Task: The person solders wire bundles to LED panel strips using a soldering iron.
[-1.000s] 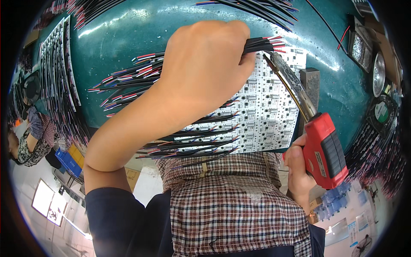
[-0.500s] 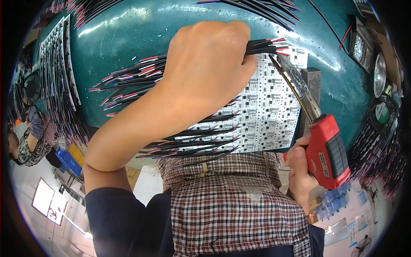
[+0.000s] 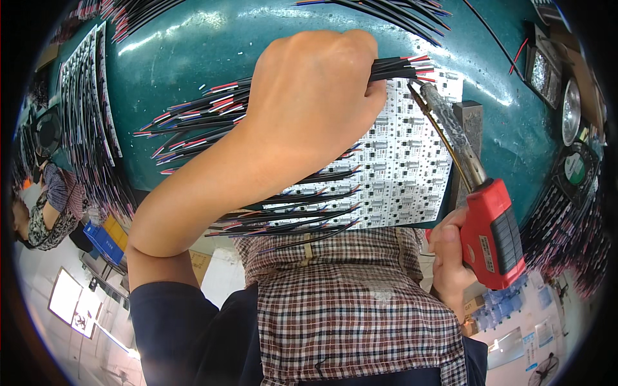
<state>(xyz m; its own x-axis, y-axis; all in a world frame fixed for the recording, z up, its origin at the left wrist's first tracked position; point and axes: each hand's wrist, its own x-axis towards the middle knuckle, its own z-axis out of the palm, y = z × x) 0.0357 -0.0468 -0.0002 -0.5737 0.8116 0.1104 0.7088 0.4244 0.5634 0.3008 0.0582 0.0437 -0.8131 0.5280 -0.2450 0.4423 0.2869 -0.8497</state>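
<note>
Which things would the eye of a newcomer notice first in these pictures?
First, the red soldering gun in the right hand, at the right of the view. Then the left hand, closed around a bundle of black-sheathed wires over the white circuit-board sheet on the green table.

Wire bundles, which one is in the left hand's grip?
The black-sheathed bundle poking rightward out of the left hand, with red and white ends. The bundle at the table's far edge lies loose, with no hand around it.
</note>
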